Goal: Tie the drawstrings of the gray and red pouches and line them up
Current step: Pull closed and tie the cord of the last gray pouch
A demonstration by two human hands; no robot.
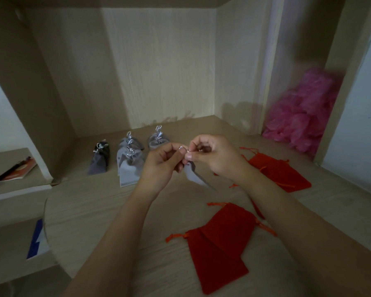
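Note:
A gray pouch [195, 175] hangs in the air between my hands, above the wooden desk [99, 211]. My left hand [162, 162] and my right hand [212, 156] both pinch its silver drawstring at the top, fingertips close together. Several tied gray pouches [128, 166] stand in a row at the back left, the leftmost [100, 160] darker. Red pouches lie flat and untied: two overlapping near the front [219, 243], others at the right [281, 172] partly hidden behind my right forearm.
The desk sits in a wooden alcove with walls at left, back and right. A pink plastic bag heap [302, 116] fills the back right corner. A booklet and pen [15, 170] lie on a lower shelf at left. A blue and white item [38, 241] is below.

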